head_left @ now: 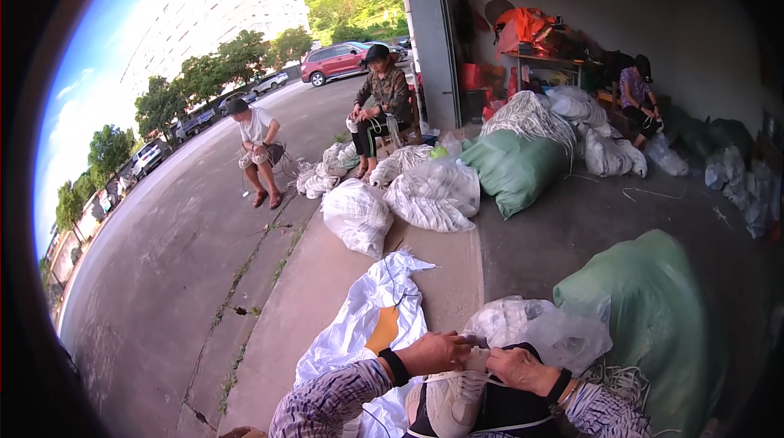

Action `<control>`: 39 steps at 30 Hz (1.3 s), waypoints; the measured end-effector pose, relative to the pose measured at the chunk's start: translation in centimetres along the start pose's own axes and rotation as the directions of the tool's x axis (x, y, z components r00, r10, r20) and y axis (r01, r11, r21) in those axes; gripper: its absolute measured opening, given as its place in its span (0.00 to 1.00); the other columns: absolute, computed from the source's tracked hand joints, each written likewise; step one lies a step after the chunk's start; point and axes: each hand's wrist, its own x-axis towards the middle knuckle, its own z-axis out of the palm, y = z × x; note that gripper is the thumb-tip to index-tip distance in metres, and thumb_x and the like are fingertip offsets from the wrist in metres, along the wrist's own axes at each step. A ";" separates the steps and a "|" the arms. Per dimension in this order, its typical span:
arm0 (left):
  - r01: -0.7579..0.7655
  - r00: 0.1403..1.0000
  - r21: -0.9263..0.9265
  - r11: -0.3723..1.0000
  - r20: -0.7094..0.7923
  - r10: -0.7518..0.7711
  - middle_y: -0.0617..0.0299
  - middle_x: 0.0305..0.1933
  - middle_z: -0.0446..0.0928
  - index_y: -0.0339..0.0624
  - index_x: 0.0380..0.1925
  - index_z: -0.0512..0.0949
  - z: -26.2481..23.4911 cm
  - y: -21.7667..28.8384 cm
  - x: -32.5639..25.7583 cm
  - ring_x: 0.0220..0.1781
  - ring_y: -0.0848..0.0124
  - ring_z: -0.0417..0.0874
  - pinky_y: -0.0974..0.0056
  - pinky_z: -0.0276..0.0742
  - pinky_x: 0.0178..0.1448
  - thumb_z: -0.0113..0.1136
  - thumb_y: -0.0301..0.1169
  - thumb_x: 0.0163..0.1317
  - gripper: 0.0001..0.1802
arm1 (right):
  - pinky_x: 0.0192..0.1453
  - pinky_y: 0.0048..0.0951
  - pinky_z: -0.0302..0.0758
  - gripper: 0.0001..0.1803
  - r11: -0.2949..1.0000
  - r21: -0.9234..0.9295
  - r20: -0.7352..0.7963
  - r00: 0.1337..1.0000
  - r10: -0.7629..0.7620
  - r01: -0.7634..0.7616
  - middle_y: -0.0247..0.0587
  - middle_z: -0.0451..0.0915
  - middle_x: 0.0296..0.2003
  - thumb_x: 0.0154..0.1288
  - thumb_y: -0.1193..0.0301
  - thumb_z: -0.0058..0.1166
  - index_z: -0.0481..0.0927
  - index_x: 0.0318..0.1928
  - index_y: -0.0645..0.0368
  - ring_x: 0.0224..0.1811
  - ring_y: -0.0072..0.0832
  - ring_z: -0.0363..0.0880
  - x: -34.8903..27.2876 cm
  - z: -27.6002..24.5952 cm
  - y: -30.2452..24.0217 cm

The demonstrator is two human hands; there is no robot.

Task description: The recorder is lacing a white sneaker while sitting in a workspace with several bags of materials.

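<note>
A pale beige sneaker [452, 408] with light laces rests on my lap, against dark trousers. My left hand [437, 353] is closed at the sneaker's upper end, its fingers bent around a pale piece there that looks like the tongue. From the other side, my right hand [523, 370] pinches the same part, close to the left fingertips. Both wrists wear black bands. The fingertips partly hide each other, so the finer detail of the lacing between them does not show.
White sheeting [359, 307] lies left of my lap. A clear bag [563, 336] and a big green sack [645, 315] stand to the right, with loose cords [625, 385] beside them. Farther off, several people sit among white bundles [433, 193] and another green sack [514, 164].
</note>
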 end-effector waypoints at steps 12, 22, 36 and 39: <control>0.215 0.932 -0.543 0.812 -0.134 -0.336 0.49 0.40 0.75 0.38 0.26 0.78 4.7 0.3 1.8 0.47 0.53 0.75 0.56 0.72 0.48 0.55 0.32 0.57 0.09 | 0.39 0.41 0.73 0.08 0.932 0.206 0.061 0.954 0.293 -0.299 0.49 0.74 0.30 0.54 0.67 0.55 0.78 0.28 0.59 0.34 0.46 0.76 0.6 1.0 -0.4; 0.103 0.994 0.266 0.958 -0.067 -0.088 0.56 0.32 0.78 0.44 0.23 0.80 3.1 1.4 2.8 0.37 0.60 0.81 0.59 0.78 0.30 0.55 0.31 0.51 0.06 | 0.39 0.37 0.73 0.08 0.910 0.288 0.093 0.955 0.283 -0.298 0.47 0.75 0.29 0.50 0.67 0.58 0.79 0.26 0.59 0.33 0.43 0.76 0.8 1.8 1.4; 0.183 0.759 -0.983 -0.010 0.148 -0.634 0.64 0.30 0.72 0.39 0.38 0.75 6.2 -0.8 3.0 0.28 0.75 0.73 0.69 0.72 0.30 0.49 0.45 0.66 0.19 | 0.25 0.22 0.68 0.05 -0.612 0.781 0.279 0.806 0.522 0.126 0.32 0.75 0.25 0.65 0.66 0.51 0.74 0.34 0.52 0.18 0.20 0.67 -0.8 0.6 4.4; 0.052 0.786 -0.999 0.012 0.034 -0.618 0.67 0.28 0.72 0.39 0.35 0.76 6.4 0.0 2.6 0.23 0.78 0.70 0.72 0.68 0.27 0.48 0.44 0.66 0.18 | 0.19 0.26 0.71 0.08 -0.429 0.895 0.333 0.828 0.451 -0.126 0.39 0.77 0.25 0.64 0.67 0.52 0.71 0.38 0.56 0.15 0.21 0.70 -0.4 -0.1 3.1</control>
